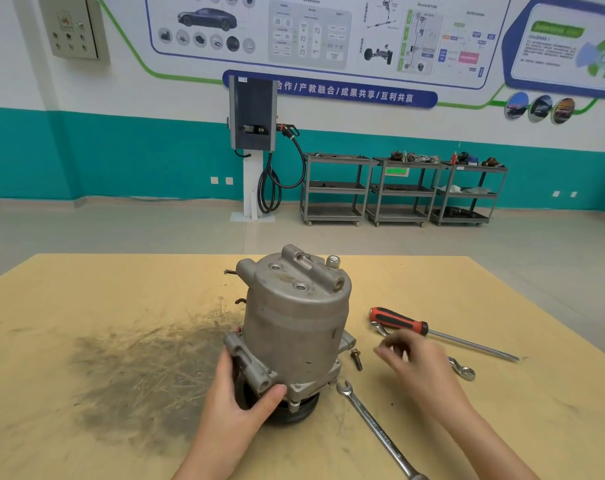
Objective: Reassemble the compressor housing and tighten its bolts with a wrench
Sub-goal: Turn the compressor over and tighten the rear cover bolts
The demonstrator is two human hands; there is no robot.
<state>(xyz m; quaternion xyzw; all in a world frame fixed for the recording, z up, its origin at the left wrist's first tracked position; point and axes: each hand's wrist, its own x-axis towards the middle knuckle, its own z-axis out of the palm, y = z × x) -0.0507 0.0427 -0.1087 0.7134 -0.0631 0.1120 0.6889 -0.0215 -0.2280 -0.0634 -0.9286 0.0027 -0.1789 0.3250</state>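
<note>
The grey metal compressor (294,323) stands upright on its black pulley in the middle of the wooden table (103,427). My left hand (237,400) grips its lower left flange, thumb on the front. My right hand (418,362) hovers blurred to the compressor's right with loosely spread fingers that hold nothing. A loose bolt (356,358) lies between that hand and the compressor. A long combination wrench (373,427) lies at the front right. A second wrench (462,370) is partly hidden under my right hand.
A red-and-black screwdriver (432,332) lies to the right, its shaft pointing right. A dark grease smear (145,362) covers the table left of the compressor. Far behind stand a charging post (252,133) and three grey shelf carts (401,188).
</note>
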